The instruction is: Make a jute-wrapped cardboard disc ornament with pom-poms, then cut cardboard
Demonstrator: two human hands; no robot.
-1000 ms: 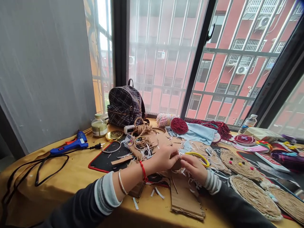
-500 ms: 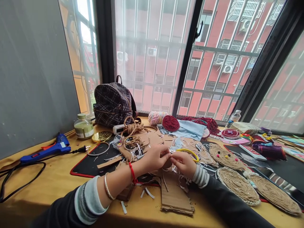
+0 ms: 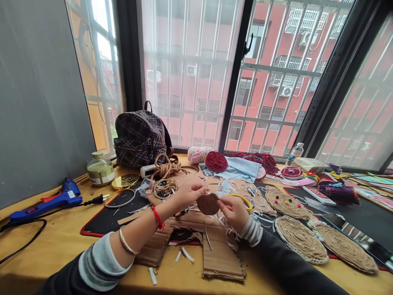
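Observation:
Between my two hands I hold a small round brown disc [image 3: 208, 204], which looks like cardboard. My left hand [image 3: 190, 191] pinches its upper left edge, the fingers curled over the top. On the other side, the thumb and fingers of my right hand [image 3: 233, 209] are closed on its right edge. The disc is raised above torn corrugated cardboard [image 3: 221, 256] and white paper scraps [image 3: 187, 255]. A yellow ring [image 3: 245, 200] lies just behind my right hand. Coiled rope [image 3: 166, 187] sits beyond my left wrist.
At left lie a blue glue gun [image 3: 46, 203] with its cord and a glass jar [image 3: 100, 170]. Behind stands a plaid backpack [image 3: 139, 137] by the window. Woven rope discs [image 3: 301, 239] lie at right, with a dark red yarn ball [image 3: 215, 161] at the back.
The brown disc, mostly hidden by my fingers before, now turns its face towards me. My hands have moved slightly apart. The whole view has shifted a little.

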